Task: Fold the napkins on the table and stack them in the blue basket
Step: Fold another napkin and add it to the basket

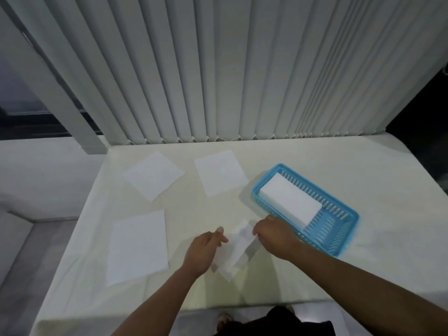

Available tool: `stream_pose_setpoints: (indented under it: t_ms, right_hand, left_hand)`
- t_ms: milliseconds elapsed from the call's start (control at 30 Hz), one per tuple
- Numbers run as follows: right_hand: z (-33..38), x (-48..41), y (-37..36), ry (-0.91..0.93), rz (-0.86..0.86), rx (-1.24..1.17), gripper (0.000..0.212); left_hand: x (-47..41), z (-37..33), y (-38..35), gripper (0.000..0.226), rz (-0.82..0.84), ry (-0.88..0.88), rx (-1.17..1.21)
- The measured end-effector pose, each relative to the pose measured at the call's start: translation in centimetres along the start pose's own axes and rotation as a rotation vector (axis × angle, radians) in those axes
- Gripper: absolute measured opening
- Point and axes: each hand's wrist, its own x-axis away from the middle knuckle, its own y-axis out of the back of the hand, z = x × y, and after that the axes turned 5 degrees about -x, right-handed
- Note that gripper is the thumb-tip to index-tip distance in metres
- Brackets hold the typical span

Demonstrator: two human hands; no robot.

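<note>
Napkins are laid flat on a cream-covered table [278, 275], listed here from the left of the frame. One unfolded napkin [138, 247] occupies the lower left, its left edge near the table edge, with bare cloth on every side. A second flat napkin [154, 175] is set at an angle in the upper left, close to the table's far corner. A third flat napkin [221, 175] lies at upper centre, apart from the second and just left of the basket. At lower centre, a partly folded napkin [234, 251] is held between both hands; it is blurred and its edges cannot be traced exactly. The left hand [201, 253] is closed on its left side, the right hand [276, 236] pinched on its upper right edge, beside the basket's near rim. The blue basket [344, 241] sits at centre right, with a stack of folded napkins [289, 200] filling its far half. Open tabletop remains to the right of the basket and along the near edge.
</note>
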Motion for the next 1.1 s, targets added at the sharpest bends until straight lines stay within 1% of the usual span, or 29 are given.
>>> stream_pose_setpoints:
  t_ms: [33,100,167,200,233,300,367,433,500,533,600,700,767,800,867,900,933,1000,1067,1100]
  right_hand:
    - [-0.4,0.1,-0.3,-0.002,0.023,-0.003,0.036]
    - [-1.0,0.3,-0.9,0.022,0.056,0.012,0.043]
    - [-1.1,0.5,-1.3,0.047,0.051,0.041,0.047]
    - [-1.0,0.6,-1.6,0.055,0.029,0.042,0.047]
    - [-0.8,0.7,-1.9,0.059,-0.001,0.033,0.047]
    - [-0.1,0.9,-2.7,0.056,-0.026,0.005,0.044]
    - [0.5,1.2,-3.3,0.040,-0.009,-0.014,0.045]
    - [0.8,1.7,-3.6,0.003,0.007,-0.021,0.047]
    - [0.7,2.3,-3.8,-0.035,0.005,-0.021,0.050]
    - [0.6,2.7,-3.9,-0.064,0.003,-0.025,0.051]
    - [0.4,3.2,-4.0,-0.137,-0.010,-0.045,0.050]
    - [0.3,3.4,-3.6,-0.241,-0.032,-0.118,0.047]
    - [0.8,2.9,-3.1,-0.301,-0.114,-0.247,0.041]
    - [1.3,2.6,-2.6,-0.354,-0.179,-0.369,0.037]
    - [2.6,2.0,-1.1,-0.480,-0.252,-0.696,0.030]
    - [3.4,1.7,-0.3,-0.515,-0.239,-0.836,0.031]
    - [4.1,1.4,0.4,-0.530,-0.193,-0.921,0.035]
    - [5.6,1.0,1.2,-0.568,-0.056,-1.119,0.043]
    - [7.0,0.6,1.5,-0.615,0.015,-1.350,0.041]
    - [7.5,0.4,1.6,-0.622,0.002,-1.430,0.036]
  left_hand:
    - [0.0,0.3,-0.3,0.051,0.007,0.008,-0.040]
    - [-0.1,0.9,-0.8,0.040,0.029,-0.018,-0.201]
    - [-0.3,1.3,-1.3,0.028,0.023,-0.084,-0.344]
    - [-0.4,1.3,-1.6,0.024,0.008,-0.091,-0.375]
    - [-0.5,1.2,-1.9,0.025,-0.010,-0.074,-0.387]
    - [-0.8,0.8,-2.4,0.034,-0.039,-0.003,-0.372]
    - [-1.4,0.2,-2.7,0.040,-0.008,0.076,-0.384]
    - [-2.1,-0.6,-2.9,0.033,0.055,0.113,-0.433]
    - [-2.5,-1.5,-2.8,0.014,0.092,0.127,-0.505]
    - [-2.8,-1.8,-2.7,0.010,0.104,0.130,-0.518]
    - [-3.5,-2.2,-2.4,0.010,0.119,0.140,-0.484]
    - [-4.3,-2.7,-1.2,0.019,0.121,0.161,-0.312]
    - [-4.1,-3.2,0.0,0.009,0.082,0.183,-0.118]
    - [-4.0,-3.6,0.5,0.006,0.034,0.188,-0.021]
    - [-3.8,-4.0,1.5,0.011,-0.081,0.190,0.189]
    - [-3.7,-4.2,1.9,0.014,-0.128,0.189,0.317]
    - [-3.5,-4.4,2.2,0.017,-0.162,0.189,0.447]
    - [-3.0,-5.0,2.5,0.024,-0.207,0.196,0.685]
    - [-2.3,-5.8,2.6,0.029,-0.227,0.180,0.838]
    - [-1.9,-6.1,2.5,0.030,-0.229,0.174,0.891]
